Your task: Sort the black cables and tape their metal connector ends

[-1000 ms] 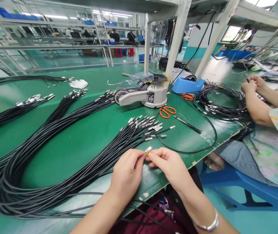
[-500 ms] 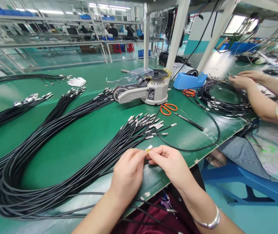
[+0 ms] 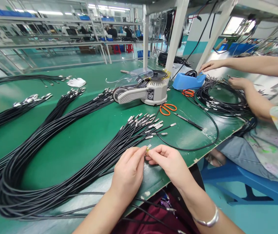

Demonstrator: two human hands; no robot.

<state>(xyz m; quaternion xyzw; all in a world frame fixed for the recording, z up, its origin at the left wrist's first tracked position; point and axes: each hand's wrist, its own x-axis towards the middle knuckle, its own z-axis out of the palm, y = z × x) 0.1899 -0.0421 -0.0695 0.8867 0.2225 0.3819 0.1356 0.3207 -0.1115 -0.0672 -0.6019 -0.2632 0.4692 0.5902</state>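
Observation:
My left hand (image 3: 128, 167) and my right hand (image 3: 167, 161) meet above the table's near edge, fingers pinched on a cable end. Its small metal connector (image 3: 149, 146) pokes up between the fingertips, with a bit of yellow tape (image 3: 148, 149) just below it. The cable itself is hidden by my hands. Right beyond them lies a thick bundle of black cables (image 3: 102, 156), its silvery connectors fanned out. Loose cables run under my left wrist toward my lap.
A tape dispenser machine (image 3: 151, 92) stands mid-table near orange-handled scissors (image 3: 168, 109) and tweezers (image 3: 188, 121). A blue tape holder (image 3: 189, 81) is behind them. To the right, a co-worker's arms (image 3: 258, 65) reach over a coiled cable bundle (image 3: 223, 104). More bundles lie left, beside a white glove (image 3: 76, 82).
The co-worker's far hand has moved left from the coil to the blue tape holder. My hands have barely shifted; the connector between them has turned slightly.

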